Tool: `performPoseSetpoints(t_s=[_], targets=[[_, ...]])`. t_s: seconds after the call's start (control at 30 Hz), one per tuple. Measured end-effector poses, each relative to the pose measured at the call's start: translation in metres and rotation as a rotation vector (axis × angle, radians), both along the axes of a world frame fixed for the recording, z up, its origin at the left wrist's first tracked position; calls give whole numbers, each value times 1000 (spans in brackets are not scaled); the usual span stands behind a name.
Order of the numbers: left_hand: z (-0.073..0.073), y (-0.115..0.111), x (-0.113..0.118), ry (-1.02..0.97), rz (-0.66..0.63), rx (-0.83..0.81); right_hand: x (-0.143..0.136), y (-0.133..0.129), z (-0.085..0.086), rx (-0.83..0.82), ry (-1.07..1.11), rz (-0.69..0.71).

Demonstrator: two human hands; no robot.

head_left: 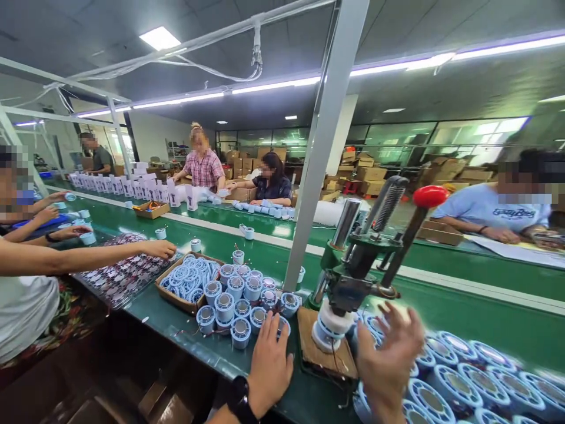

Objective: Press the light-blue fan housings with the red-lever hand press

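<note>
My left hand (270, 362), a dark watch on its wrist, reaches over the near edge of a cluster of light blue round housings (241, 331) with grey discs in their tops. Its fingers are stretched out at one housing partly hidden behind them; contact is unclear. My right hand (391, 359) is raised just right of a green hand press (353, 277), fingers apart and slightly blurred, holding nothing. Under the press's white pad, a blue and white housing (325, 334) stands upright on a wooden board (311, 330), wires hanging from it.
More blue housings (457, 386) lie in rows at the right. A cardboard tray (194, 303) of blue rings stands left of the cluster. A co-worker's arm (101, 254) extends from the left. A metal post (315, 159) rises behind the cluster, and the press lever has a red knob (431, 196).
</note>
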State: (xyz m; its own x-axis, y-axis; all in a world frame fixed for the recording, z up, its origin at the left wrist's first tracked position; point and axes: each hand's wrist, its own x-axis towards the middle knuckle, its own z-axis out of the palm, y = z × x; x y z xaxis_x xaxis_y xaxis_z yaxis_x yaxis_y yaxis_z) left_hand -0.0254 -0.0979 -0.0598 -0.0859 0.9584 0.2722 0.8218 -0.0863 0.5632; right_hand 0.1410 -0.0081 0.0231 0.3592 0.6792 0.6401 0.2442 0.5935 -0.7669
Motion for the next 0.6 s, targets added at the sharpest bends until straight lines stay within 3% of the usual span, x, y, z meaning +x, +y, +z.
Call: performPoseSetpoints(t_s=[0.07, 0.13, 0.2, 0.27, 0.33, 0.4, 0.43, 0.47, 0.53, 0.6], targets=[[-5, -4, 2, 23, -28, -52, -14, -9, -49, -240, -34, 18], [-7, -9, 10, -8, -71, -90, -20, -8, -74, -443, -77, 30], [-2, -14, 14, -49, -129, -106, -21, -4, -81, -568, -111, 6], [15, -18, 3, -55, -149, -47, -21, -2, -75, -614, -132, -37], [42, -18, -33, -3, -50, 112, -23, -6, -66, -592, -106, -62], [73, -12, -92, 106, 194, 282, -27, -11, -61, -534, -52, -70], [86, -8, -125, 176, 349, 311, -30, -15, -60, -505, -28, -70], [98, -4, -158, 192, 425, 311, -32, -19, -62, -480, -9, -65], [118, 0, -209, 209, 467, 293, -31, -32, -71, -423, -1, -41], [134, -3, -229, 223, 428, 284, -21, -55, -83, -332, -54, -18]])
